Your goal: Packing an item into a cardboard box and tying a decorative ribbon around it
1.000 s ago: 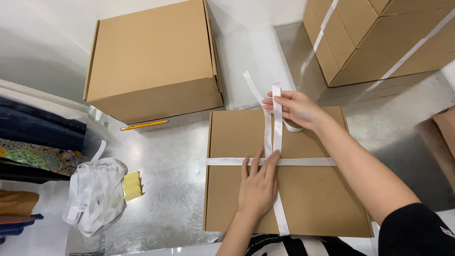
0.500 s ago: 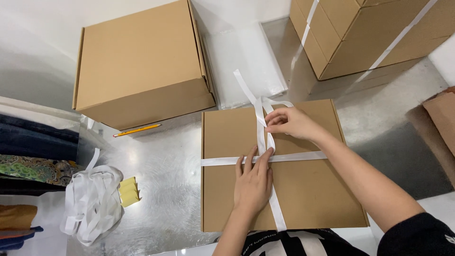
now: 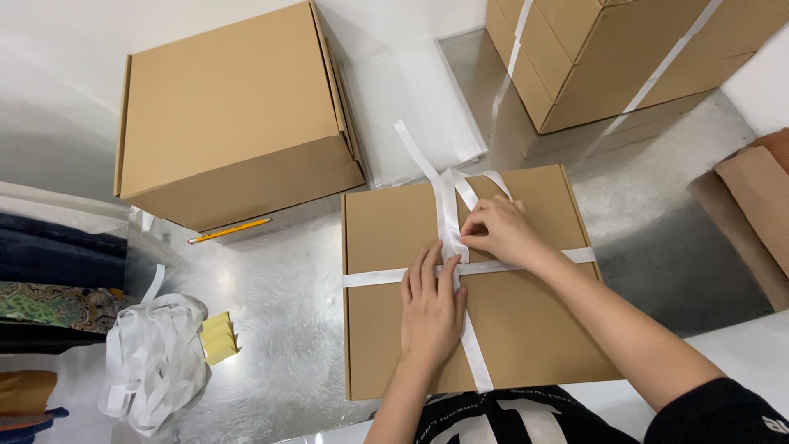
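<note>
My right hand (image 3: pixel 497 230) moved down along ribbon (image 3: pixel 448 215) since half second ago, fingers pinched shut on it over flat box (image 3: pixel 526 329) (box sits near table edge). Left hand (image 3: pixel 431 308) stays flat, open, pressing ribbon crossing. Bare metal table (image 3: pixel 279 288) left of box; big box (image 3: pixel 230 123) behind.

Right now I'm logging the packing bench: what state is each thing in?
Flat brown cardboard box: closed, white ribbon crossed over it, ends loose.
Left hand: flat on the crossing.
Right hand: pinching the ribbon.
Large brown cardboard box: closed, unbound.
Strapped brown cartons: closed, banded.
Yellow pencil: lying flat.
</note>
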